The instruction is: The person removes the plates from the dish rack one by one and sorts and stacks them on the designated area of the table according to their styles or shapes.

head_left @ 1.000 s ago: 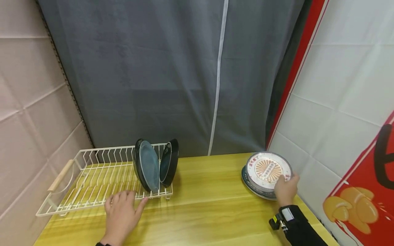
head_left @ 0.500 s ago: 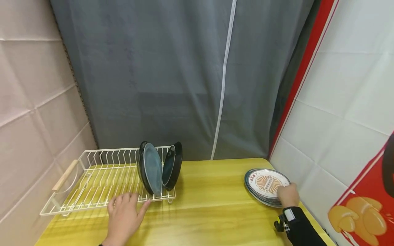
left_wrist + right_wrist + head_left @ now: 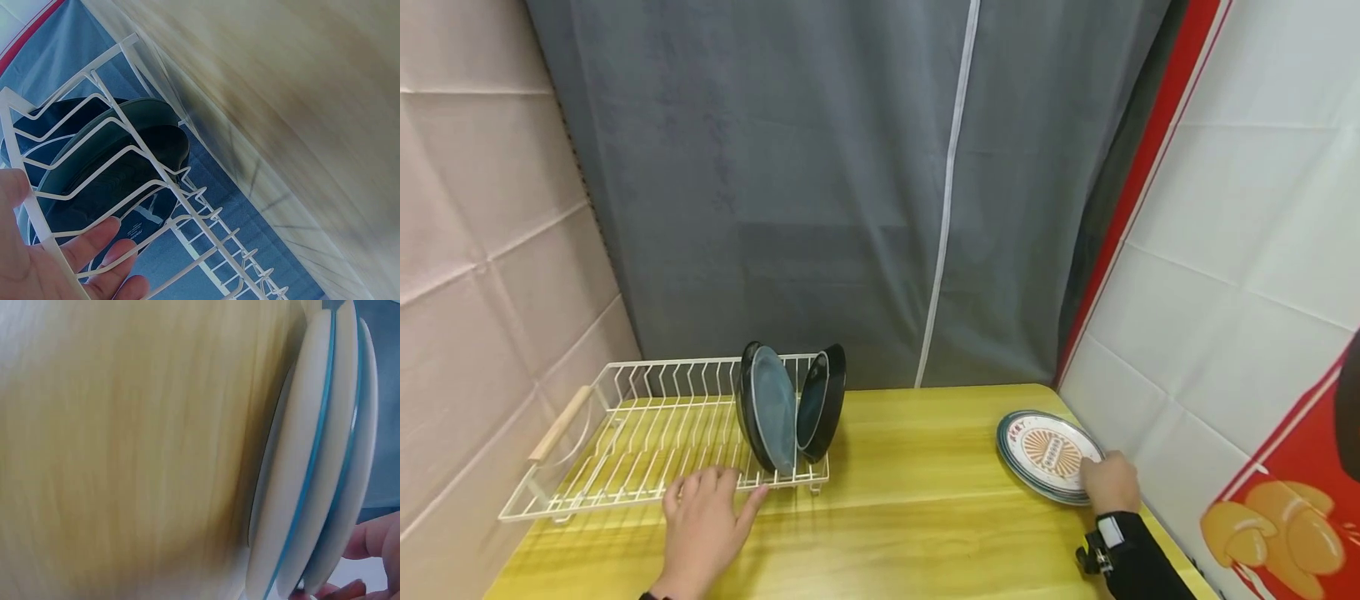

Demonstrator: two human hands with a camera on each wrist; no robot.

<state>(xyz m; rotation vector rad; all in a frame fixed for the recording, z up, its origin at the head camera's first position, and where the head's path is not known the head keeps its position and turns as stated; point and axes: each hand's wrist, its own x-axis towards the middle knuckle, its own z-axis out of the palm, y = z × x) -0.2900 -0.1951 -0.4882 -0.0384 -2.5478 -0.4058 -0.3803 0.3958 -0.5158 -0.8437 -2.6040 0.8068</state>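
Observation:
A white wire dish rack [image 3: 561,500] with a wooden handle stands on the left of the table, holding several dark blue and black dishes upright at its right end. My left hand [image 3: 702,529] grips the rack's front rail; in the left wrist view its fingers [image 3: 103,247] reach between the wires. At the right, my right hand [image 3: 1110,483] pinches the near right rim of the top plate [image 3: 1048,450], white with an orange sunburst print. That plate lies over a stack of blue-rimmed plates [image 3: 306,462]. In the right wrist view the fingertips sit at its rim.
The yellow wood-grain table [image 3: 917,533] spans between the rack and the plates. A grey curtain [image 3: 820,208] hangs behind. White panels stand on both sides; the right panel [image 3: 1210,275] comes close to the right hand.
The right hand has lowered the printed plate from above the stack down onto it. The view has shifted slightly. The left hand has kept its place on the rack.

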